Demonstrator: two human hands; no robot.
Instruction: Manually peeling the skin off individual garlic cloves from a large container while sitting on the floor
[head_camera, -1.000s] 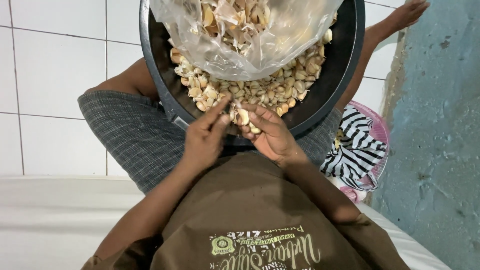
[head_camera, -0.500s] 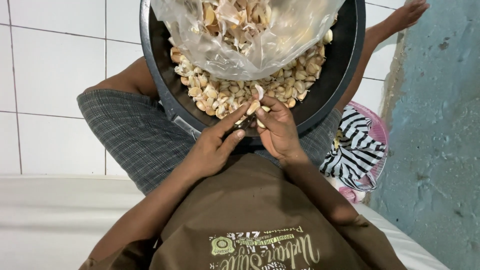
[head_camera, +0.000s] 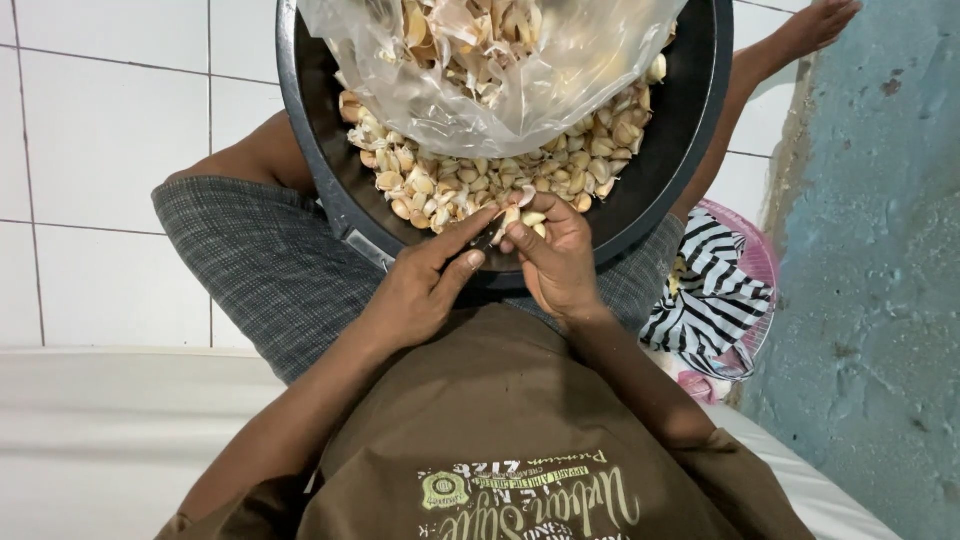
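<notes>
Both your hands meet at the near rim of the black basin (head_camera: 700, 130): your left hand (head_camera: 415, 290) grips a small knife (head_camera: 487, 237), and your right hand (head_camera: 555, 262) pinches a garlic clove (head_camera: 513, 214). Judging by this, you are mid-peel, so next strip the skin with a light, shallow stroke. Beyond lie the unpeeled cloves (head_camera: 480, 180) and a clear bag of skins (head_camera: 480, 50).

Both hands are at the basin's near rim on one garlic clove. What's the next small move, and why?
Probably draw the small knife in the left hand along the garlic clove pinched by the right hand, lifting its skin: the blade tip sits at the clove, and loose skins already fill the plastic bag.
</notes>
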